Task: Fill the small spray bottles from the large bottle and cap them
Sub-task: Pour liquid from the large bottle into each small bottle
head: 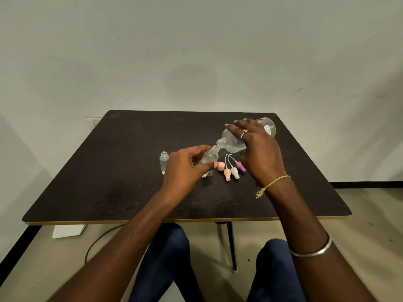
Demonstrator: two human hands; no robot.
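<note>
Nothing is legible: the white label [267, 128] on the large bottle [231, 142] carries print too small to read.

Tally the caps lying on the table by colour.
Pink caps: 2
Cream cap: 1
Purple cap: 1
Total: 4

Bare, office-like indoor room: plain off-white wall [196, 51], dark laminate table [109, 182], beige floor [370, 214], black skirting [370, 184], loose cable [96, 240].
</note>
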